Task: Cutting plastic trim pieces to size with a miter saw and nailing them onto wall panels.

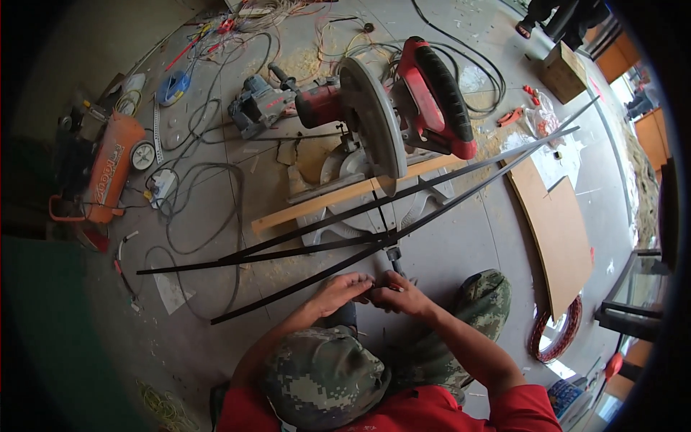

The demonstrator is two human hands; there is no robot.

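Note:
My left hand [340, 292] and my right hand [403, 294] meet in front of the mitre saw [374, 108]. Both have closed fingertips, pinched around something small and dark that I cannot make out. Just beyond them, the saw's black front handle [394, 254] points toward me. Several long, thin dark strips [302, 284] lie slantwise across the saw's base, their ends sticking out far to both sides. Behind them a narrow wooden board [317, 207] rests along the saw's fence. The red saw head with its black grip [443, 93] is raised.
An orange air compressor [108, 169] stands at left, with cables looping over the floor. Another power tool [263, 101] lies behind the saw. At right are a wooden panel [558, 230], a coil of red cable [558, 331] and a cardboard box [563, 72]. A person's legs [561, 18] show at the far right.

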